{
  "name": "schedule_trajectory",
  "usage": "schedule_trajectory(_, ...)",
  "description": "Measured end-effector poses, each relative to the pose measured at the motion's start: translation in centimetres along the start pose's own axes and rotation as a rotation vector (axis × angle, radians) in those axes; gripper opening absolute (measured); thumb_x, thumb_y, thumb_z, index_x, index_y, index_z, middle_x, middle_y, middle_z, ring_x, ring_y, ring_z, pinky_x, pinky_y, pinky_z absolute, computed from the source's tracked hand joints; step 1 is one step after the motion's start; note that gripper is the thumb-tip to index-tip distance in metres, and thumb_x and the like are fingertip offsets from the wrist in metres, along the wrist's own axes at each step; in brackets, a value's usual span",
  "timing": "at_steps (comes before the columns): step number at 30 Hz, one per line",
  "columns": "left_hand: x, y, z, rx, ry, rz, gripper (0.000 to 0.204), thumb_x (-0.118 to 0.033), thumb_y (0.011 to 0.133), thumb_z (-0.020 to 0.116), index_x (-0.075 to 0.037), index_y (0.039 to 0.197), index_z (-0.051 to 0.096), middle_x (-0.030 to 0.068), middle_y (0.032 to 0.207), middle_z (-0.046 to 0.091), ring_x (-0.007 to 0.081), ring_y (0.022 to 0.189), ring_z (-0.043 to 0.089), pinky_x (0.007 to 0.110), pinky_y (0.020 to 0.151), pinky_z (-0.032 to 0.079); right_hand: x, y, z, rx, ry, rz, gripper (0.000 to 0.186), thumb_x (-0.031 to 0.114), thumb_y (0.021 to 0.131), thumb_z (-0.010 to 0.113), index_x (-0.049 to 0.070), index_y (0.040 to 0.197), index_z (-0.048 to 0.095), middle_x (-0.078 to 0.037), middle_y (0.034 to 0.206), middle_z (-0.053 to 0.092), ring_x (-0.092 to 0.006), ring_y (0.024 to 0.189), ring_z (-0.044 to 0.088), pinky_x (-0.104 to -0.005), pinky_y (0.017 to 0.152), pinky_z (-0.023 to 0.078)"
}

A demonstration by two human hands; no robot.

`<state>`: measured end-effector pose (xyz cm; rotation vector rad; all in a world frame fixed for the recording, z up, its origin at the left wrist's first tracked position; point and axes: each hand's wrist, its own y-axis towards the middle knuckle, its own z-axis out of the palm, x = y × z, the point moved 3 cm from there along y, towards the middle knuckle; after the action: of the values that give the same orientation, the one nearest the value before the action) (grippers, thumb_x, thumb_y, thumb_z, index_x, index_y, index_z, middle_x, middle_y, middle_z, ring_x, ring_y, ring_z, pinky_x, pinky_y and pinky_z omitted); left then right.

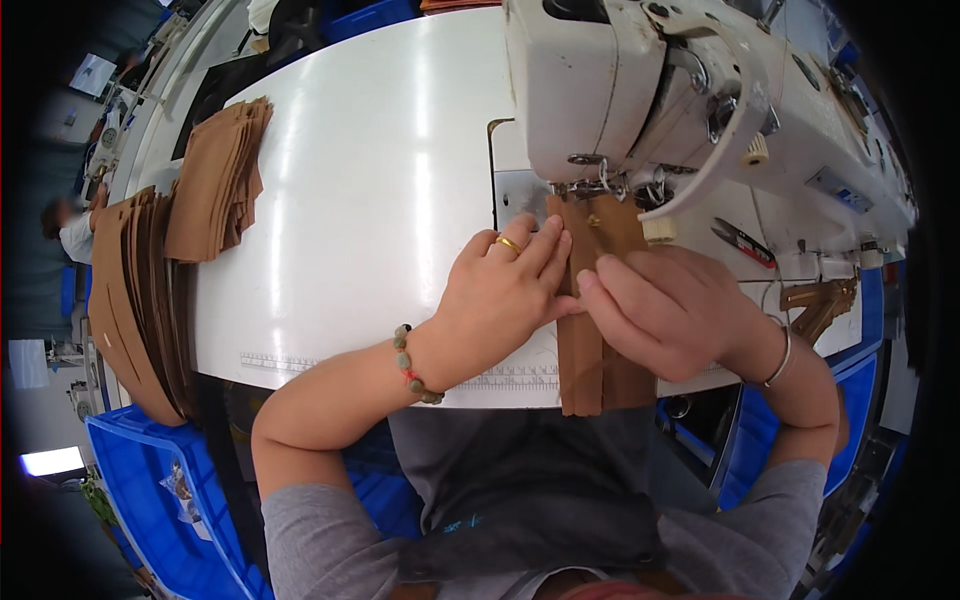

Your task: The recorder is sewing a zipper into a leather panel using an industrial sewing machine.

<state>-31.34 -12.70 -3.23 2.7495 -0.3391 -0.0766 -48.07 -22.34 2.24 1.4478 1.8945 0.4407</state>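
A brown fabric piece with a long folded strip lies under the needle area of a white sewing machine and hangs slightly over the table's front edge. My left hand lies flat along its left side, fingers stretched toward the presser foot, thumb touching the cloth. Over the right part of the fabric, my right hand is closed, thumb and forefinger pinched at the strip. Its palm hides part of the cloth. The fingertips of both hands are close together.
Stacks of brown fabric pieces lie at the left, one draping over the edge. Thread snips and brown scraps lie right of the machine. A blue bin stands lower left. Another person sits far left.
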Motion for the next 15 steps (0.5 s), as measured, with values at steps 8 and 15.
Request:
schedule_trajectory(8,-0.1,-0.1,0.0,0.007,0.004,-0.045,0.057,-0.045,0.082,0.079,-0.006,0.123,0.073,0.0062,0.135,0.067,0.0247,0.123,0.061,0.036,0.089,0.054,-0.3,-3.9,4.7,0.190,0.470,0.250,0.043,0.008,0.078,0.075,0.005,0.120,0.066,-0.011,0.119,0.069,-0.0268,0.097,0.073,-0.0342,0.078,0.062)
schedule_trajectory(15,0.0,0.1,-0.4,0.073,-0.107,-0.122,0.060,-0.047,0.080,0.080,-0.005,0.121,0.072,0.0064,0.142,0.061,0.0250,0.128,0.058,0.037,0.092,0.054,-1.0,-4.4,5.1,0.273,0.679,0.477,0.051,-0.008,0.070,0.069,0.008,0.119,0.067,-0.007,0.132,0.069,-0.0294,0.107,0.072,-0.0350,0.079,0.062)
